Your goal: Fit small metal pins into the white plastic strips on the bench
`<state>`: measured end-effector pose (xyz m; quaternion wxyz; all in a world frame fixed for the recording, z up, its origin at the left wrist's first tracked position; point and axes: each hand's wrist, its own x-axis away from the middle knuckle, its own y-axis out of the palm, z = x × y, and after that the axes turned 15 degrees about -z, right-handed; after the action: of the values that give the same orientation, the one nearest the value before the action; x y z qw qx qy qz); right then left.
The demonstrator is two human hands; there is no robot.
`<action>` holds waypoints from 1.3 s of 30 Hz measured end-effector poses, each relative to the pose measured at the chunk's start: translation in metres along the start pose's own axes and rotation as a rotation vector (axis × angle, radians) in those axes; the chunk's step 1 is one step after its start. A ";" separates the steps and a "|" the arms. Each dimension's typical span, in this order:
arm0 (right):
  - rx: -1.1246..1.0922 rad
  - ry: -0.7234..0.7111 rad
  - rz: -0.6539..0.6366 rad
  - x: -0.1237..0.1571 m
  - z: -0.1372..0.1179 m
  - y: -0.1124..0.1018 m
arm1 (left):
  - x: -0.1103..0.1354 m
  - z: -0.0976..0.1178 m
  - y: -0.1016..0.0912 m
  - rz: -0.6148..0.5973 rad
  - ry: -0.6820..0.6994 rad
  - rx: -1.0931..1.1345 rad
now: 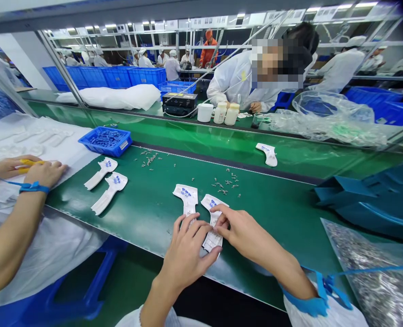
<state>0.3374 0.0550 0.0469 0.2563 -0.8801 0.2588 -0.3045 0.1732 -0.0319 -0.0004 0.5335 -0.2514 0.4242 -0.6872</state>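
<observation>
The green tabletop [150, 195] has room at left. By its near edge, the left hand [187, 247], loosely spread, covers some of the left white part [188, 199]; the right hand [240, 229], half curled, touches the right white part [208, 200], grip unclear. Behind, a person [232, 77] leans.

Single head-worn view, forward and down, from close above the hands [187, 254] and green worktop [150, 204]

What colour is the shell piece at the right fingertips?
White shell piece with blue parts; best in head view.
</observation>
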 end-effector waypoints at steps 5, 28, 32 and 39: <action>0.188 0.051 0.006 -0.001 -0.012 0.001 | 0.001 -0.002 -0.001 0.003 0.014 0.006; 0.190 0.069 0.128 0.016 0.002 0.019 | -0.002 -0.005 0.004 0.029 0.019 -0.040; 0.238 0.039 0.128 0.018 0.001 0.021 | -0.001 -0.004 0.003 0.031 0.015 -0.041; 0.446 0.106 0.052 0.025 -0.008 0.024 | -0.001 -0.003 0.004 0.035 0.008 -0.043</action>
<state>0.3416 0.0199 0.0480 0.4382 -0.7775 0.2209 -0.3932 0.1731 -0.0303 -0.0054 0.5381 -0.2523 0.4452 -0.6697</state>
